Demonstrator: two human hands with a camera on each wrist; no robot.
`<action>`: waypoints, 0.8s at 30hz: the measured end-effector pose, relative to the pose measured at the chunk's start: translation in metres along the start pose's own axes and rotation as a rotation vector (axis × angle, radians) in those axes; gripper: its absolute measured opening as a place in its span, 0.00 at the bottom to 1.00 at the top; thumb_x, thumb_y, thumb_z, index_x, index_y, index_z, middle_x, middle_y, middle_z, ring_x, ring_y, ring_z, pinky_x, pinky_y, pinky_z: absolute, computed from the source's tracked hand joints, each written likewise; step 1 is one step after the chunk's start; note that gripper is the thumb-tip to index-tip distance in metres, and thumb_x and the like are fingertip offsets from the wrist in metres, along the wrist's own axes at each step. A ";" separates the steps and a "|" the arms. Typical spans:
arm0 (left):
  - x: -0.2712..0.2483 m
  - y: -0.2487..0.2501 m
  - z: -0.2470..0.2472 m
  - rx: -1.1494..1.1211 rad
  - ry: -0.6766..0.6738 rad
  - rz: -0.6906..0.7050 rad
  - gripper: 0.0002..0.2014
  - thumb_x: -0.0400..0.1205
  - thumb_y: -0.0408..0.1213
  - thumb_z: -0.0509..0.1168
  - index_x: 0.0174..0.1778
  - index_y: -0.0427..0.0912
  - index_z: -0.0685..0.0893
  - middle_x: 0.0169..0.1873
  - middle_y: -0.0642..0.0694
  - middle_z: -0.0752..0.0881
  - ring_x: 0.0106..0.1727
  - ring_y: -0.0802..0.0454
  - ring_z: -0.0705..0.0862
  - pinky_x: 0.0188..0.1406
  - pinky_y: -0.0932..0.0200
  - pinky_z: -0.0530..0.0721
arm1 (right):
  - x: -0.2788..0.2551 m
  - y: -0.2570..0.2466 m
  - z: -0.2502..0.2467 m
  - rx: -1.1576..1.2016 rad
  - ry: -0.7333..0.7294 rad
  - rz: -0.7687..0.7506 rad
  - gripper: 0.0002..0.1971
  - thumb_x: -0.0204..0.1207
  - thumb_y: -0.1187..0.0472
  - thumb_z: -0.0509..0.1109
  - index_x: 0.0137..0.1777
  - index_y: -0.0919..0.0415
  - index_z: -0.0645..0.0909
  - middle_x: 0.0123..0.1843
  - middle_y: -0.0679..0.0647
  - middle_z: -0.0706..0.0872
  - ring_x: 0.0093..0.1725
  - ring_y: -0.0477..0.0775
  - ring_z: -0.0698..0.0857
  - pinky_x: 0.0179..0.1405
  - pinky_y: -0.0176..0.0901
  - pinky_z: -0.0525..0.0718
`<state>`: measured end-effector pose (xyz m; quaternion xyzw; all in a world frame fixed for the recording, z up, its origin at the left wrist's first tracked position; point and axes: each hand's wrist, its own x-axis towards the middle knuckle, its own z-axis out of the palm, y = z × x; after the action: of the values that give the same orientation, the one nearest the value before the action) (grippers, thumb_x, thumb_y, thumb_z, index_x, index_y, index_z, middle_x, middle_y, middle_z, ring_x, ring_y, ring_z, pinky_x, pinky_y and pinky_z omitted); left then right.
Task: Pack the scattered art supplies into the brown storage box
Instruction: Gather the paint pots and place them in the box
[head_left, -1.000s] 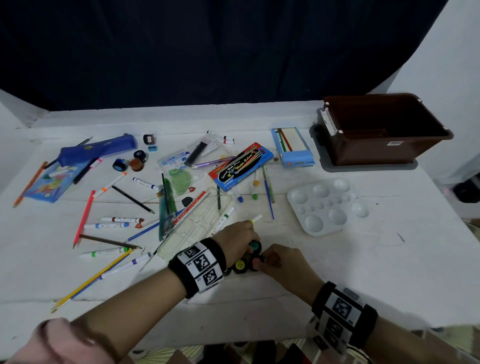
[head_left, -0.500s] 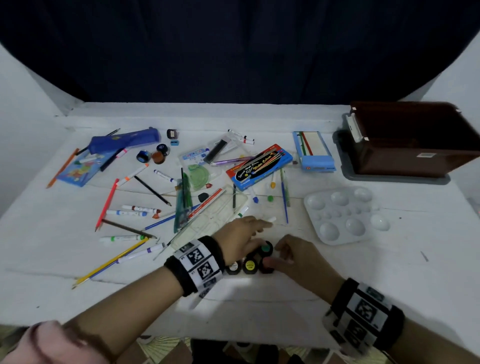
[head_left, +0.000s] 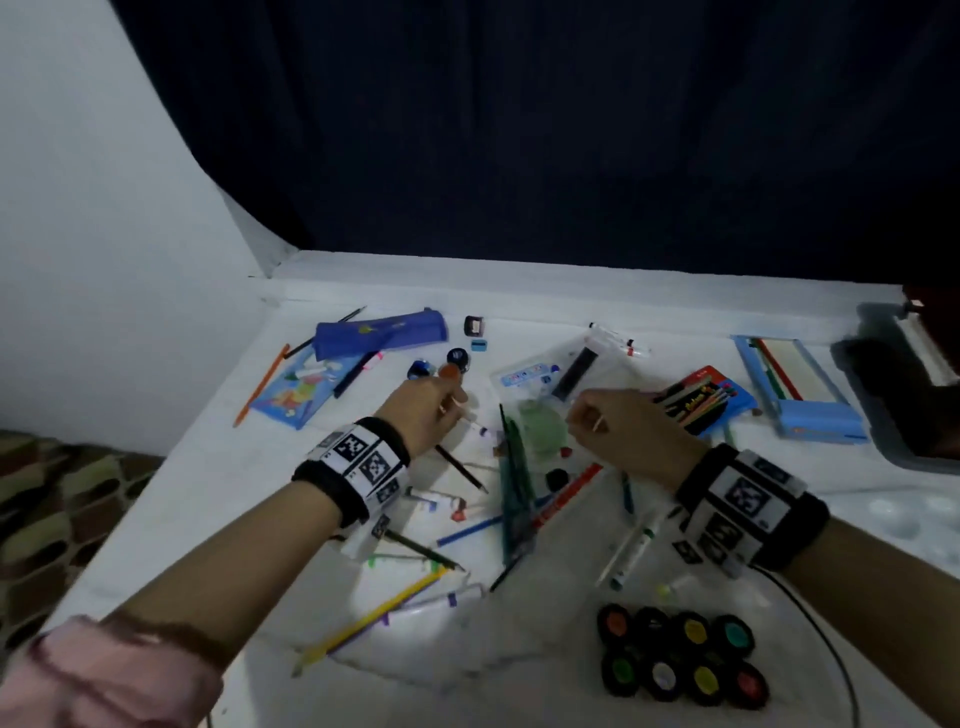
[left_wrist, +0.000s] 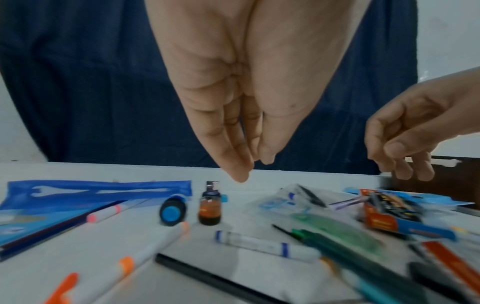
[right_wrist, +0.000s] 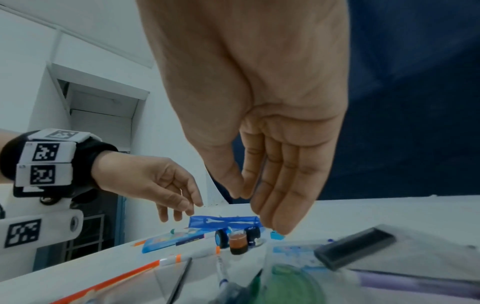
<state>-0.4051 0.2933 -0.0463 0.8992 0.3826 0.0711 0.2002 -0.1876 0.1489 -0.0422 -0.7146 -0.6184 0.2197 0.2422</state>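
Markers, pencils and rulers lie scattered over the white table (head_left: 519, 296). A set of black paint pots (head_left: 680, 654) sits grouped near the front edge. My left hand (head_left: 452, 400) hovers empty, fingers straight and pointing down, just above a small orange paint pot (left_wrist: 209, 207) and a blue-capped pot (left_wrist: 172, 209). My right hand (head_left: 587, 415) hangs empty with relaxed fingers over a clear pouch (head_left: 550, 369) and a green protractor (head_left: 543, 428). Only a corner of the brown storage box (head_left: 935, 322) shows at the far right edge.
A blue pencil case (head_left: 382, 332) and a blue booklet (head_left: 296, 389) lie at the back left. A box of colour pencils (head_left: 701, 400) and a light blue case (head_left: 800, 389) lie to the right. A grey lid (head_left: 883, 410) sits under the box.
Both hands have let go of the grouped paint pots and moved away from me over the scattered supplies. The view has swung left, pushing the brown box to the right edge.
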 end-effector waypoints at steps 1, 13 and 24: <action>0.008 -0.016 -0.004 -0.007 0.004 -0.018 0.11 0.81 0.35 0.64 0.57 0.39 0.83 0.49 0.40 0.87 0.46 0.44 0.85 0.47 0.63 0.76 | 0.019 -0.007 0.009 -0.003 -0.002 0.012 0.03 0.77 0.61 0.68 0.43 0.57 0.81 0.41 0.52 0.87 0.41 0.51 0.85 0.43 0.45 0.83; 0.092 -0.110 0.013 -0.065 -0.162 -0.146 0.25 0.81 0.40 0.64 0.75 0.45 0.69 0.67 0.37 0.74 0.67 0.42 0.75 0.68 0.55 0.71 | 0.162 -0.044 0.104 -0.053 -0.235 0.029 0.23 0.79 0.68 0.62 0.75 0.64 0.69 0.73 0.59 0.71 0.68 0.58 0.75 0.71 0.47 0.71; 0.083 -0.117 0.022 -0.172 -0.110 -0.095 0.17 0.73 0.38 0.71 0.45 0.42 0.67 0.46 0.38 0.80 0.46 0.41 0.80 0.39 0.58 0.73 | 0.168 -0.049 0.117 -0.179 -0.144 0.002 0.10 0.75 0.70 0.67 0.55 0.65 0.77 0.60 0.61 0.70 0.46 0.62 0.80 0.46 0.49 0.80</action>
<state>-0.4177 0.4192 -0.1171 0.8620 0.4058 0.0449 0.3005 -0.2744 0.3295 -0.1067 -0.7161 -0.6508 0.2146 0.1325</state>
